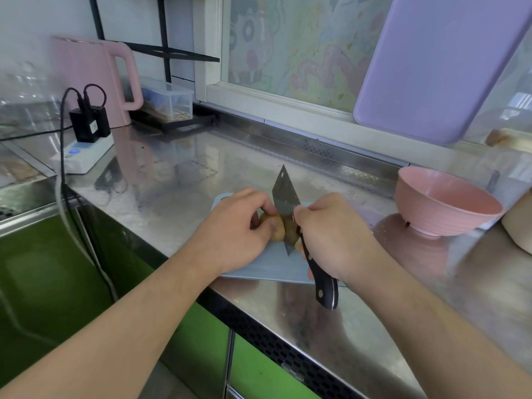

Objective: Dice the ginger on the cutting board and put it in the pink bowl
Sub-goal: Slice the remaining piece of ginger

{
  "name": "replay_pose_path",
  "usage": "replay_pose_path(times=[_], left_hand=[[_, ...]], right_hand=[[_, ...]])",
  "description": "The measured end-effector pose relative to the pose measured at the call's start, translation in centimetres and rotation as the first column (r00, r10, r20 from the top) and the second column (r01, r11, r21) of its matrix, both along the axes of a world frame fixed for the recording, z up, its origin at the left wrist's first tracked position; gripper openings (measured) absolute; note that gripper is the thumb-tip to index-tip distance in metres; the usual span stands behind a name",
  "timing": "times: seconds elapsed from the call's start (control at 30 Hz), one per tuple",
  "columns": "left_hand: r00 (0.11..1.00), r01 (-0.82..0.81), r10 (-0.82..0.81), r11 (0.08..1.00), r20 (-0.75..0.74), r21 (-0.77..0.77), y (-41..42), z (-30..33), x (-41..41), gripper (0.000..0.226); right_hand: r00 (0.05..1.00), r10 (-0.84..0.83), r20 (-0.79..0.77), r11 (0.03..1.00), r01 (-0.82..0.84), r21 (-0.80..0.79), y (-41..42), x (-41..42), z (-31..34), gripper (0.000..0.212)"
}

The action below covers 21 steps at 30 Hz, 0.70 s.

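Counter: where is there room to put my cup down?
The steel counter is bare between the power strip and the cutting board, and behind the board up to the window sill. The near right corner, past the knife handle, is bare too. It is crowded on the board, where both hands work on the ginger, and around the pink bowl.

Bare forearms, hands (290, 230); no sleeves visible; nails seemingly short.

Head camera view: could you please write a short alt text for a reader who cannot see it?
A person's left hand holds a beige ginger piece on a pale blue cutting board, while the right hand grips a black-handled steel cleaver cutting into it. An empty pink ribbed bowl stands to the right on the stainless steel counter.
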<state>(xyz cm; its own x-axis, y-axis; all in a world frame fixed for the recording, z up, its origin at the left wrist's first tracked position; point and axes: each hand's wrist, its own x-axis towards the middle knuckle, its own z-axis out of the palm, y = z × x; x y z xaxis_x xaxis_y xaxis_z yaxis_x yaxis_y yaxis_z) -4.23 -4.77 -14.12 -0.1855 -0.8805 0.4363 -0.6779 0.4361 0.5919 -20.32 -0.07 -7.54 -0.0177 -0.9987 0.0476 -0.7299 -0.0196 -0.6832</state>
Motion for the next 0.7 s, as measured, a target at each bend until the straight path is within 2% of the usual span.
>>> replay_pose_path(times=[0.1, 0.23, 0.37, 0.53, 0.7], left_hand=[[1.000, -0.004, 0.004, 1.000, -0.007, -0.006, 0.0, -0.1, 0.1, 0.007], [0.999, -0.022, 0.022, 1.000, -0.039, 0.011, 0.1, -0.1, 0.1, 0.009], [0.998, -0.035, 0.035, 0.999, -0.043, -0.005, 0.1, -0.1, 0.1, 0.010], [0.998, -0.027, 0.025, 0.999, -0.050, -0.033, 0.0, -0.2, 0.1, 0.009], [0.999, -0.026, 0.025, 0.999, -0.038, -0.046, 0.0, -0.2, 0.1, 0.009]], right_hand=[[0.998, 0.004, -0.061, 1.000, -0.004, -0.013, -0.1, -0.6, 0.3, 0.029], [0.999, 0.008, -0.054, 0.999, -0.010, -0.040, 0.3, -1.2, 1.0, 0.030], [1.000, 0.015, -0.017, 0.998, -0.016, -0.065, 0.6, -1.3, 1.5, 0.030], [0.986, -0.057, 0.155, 0.998, 0.053, 0.033, 0.5, -1.0, 1.4, 0.039], [0.987, -0.054, 0.154, 0.998, 0.050, 0.034, 0.7, -0.7, 1.6, 0.040]])
